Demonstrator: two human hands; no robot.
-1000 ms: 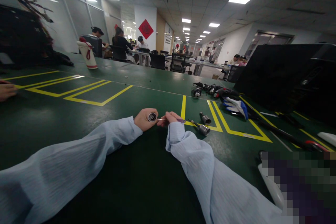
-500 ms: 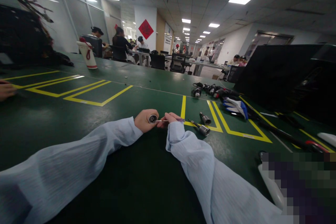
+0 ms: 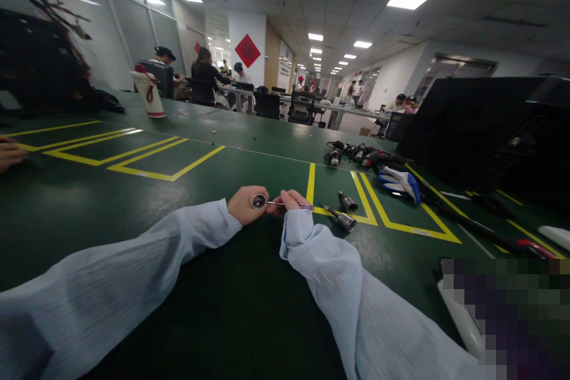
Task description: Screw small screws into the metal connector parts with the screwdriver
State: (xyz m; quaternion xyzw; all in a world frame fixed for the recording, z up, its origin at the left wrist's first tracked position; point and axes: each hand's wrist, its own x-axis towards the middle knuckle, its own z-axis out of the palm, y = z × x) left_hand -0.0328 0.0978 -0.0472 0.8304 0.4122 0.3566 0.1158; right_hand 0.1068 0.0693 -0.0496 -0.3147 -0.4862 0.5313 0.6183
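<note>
Round metal part (image 3: 259, 201) — end-on to the camera, low in the middle of the green worktop (image 3: 249, 314), clasped in the left hand (image 3: 243, 205). Left grip curled shut around the part, heel of the hand down on the worktop. Thin screwdriver (image 3: 285, 205) with a purple handle, lying nearly level, tip meeting the face of the part, handle end poking out to the right. Right hand (image 3: 289, 198) just beside the left, grip pressed together on the screwdriver, fingers pinching it from above. Both forearms in pale blue sleeves, laid on the worktop and converging toward the hands. Just right of the right hand, by the yellow floor-tape lines, a short metal socket (image 3: 348, 202) and, nearer the camera, a second socket (image 3: 346, 221) on its side with a thin rod at one end — both apart from the hands. Farther back, a blue-and-white glove (image 3: 399, 181) beside a cluster of dark parts (image 3: 351, 153). Well off to the far left, a white cup (image 3: 149, 95) with a red band. At the left edge, another person's hand (image 3: 9, 153) resting on the worktop. Along the right, a large black panel (image 3: 472, 124).
</note>
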